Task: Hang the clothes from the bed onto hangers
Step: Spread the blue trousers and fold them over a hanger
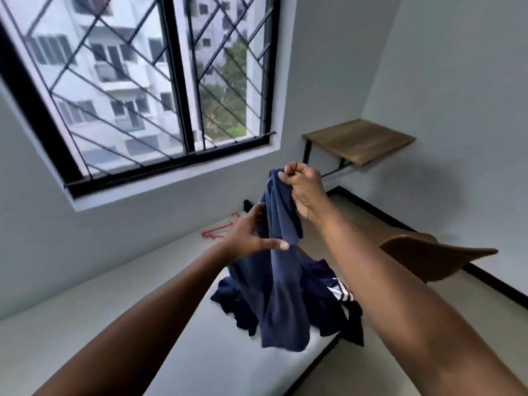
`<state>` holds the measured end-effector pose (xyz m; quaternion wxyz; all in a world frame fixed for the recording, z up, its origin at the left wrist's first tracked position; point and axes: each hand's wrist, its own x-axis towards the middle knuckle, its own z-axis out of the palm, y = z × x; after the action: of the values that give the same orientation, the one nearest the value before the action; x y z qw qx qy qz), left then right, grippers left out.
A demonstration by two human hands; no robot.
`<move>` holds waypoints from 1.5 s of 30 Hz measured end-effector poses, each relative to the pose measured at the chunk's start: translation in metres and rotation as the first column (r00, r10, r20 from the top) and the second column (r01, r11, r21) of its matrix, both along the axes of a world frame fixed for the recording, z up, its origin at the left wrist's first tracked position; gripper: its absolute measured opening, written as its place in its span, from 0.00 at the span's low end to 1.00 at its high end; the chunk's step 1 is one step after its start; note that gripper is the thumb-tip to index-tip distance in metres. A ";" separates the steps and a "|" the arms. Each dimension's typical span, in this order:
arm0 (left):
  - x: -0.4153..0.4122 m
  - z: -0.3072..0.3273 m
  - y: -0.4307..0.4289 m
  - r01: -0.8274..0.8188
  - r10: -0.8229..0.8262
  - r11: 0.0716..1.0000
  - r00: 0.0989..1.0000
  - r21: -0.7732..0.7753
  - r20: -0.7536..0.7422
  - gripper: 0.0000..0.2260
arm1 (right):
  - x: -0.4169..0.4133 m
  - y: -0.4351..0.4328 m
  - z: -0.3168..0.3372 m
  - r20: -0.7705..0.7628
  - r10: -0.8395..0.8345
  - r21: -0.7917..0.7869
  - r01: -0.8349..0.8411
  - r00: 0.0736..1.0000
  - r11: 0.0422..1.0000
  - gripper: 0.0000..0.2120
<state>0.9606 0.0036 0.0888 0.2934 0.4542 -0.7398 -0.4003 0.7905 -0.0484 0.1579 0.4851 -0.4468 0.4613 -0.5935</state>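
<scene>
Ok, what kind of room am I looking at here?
Most likely a small bedroom in a flat: a bare mattress with a pile of clothes on it, a barred window facing apartment blocks, and a small wooden table in the corner.

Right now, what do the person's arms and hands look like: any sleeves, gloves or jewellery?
The left forearm and right forearm are bare; no sleeve edge is in view. The left hand and right hand wear no gloves, and no watch, bracelet or ring is visible.
</scene>
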 end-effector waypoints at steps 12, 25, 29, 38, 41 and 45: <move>0.066 0.010 0.100 -0.448 0.465 0.881 0.880 -0.152 0.096 0.04 | 0.048 0.101 0.132 -0.084 -0.119 -0.248 0.095 0.989 0.964 0.19; 0.208 0.100 0.213 -0.495 0.618 0.742 0.766 -0.453 0.176 0.30 | 0.030 0.237 0.089 -0.083 -0.245 -0.054 0.241 0.966 0.969 0.19; 0.190 0.105 0.260 -0.508 0.602 0.569 0.793 -0.646 -0.094 0.27 | 0.080 0.277 0.125 -0.051 -0.176 -0.069 0.172 0.983 0.983 0.18; 0.251 0.034 0.329 -0.523 0.622 0.743 0.770 -0.417 0.143 0.17 | 0.215 0.350 0.132 -0.197 -0.208 -0.116 0.188 0.958 0.975 0.17; 0.297 0.022 0.337 -0.509 0.588 0.794 0.782 -0.333 0.208 0.01 | 0.244 0.364 0.114 -0.193 -0.225 -0.098 0.210 0.955 0.973 0.17; 0.337 0.013 0.341 -0.491 0.552 0.830 0.787 -0.264 0.275 0.06 | 0.258 0.385 0.096 -0.159 -0.309 -0.089 0.298 0.938 0.950 0.19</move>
<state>1.2972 0.3443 0.1016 0.3000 0.6752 -0.6568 -0.1508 1.0489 0.3362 0.2538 0.3320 -0.4347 0.5457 -0.6348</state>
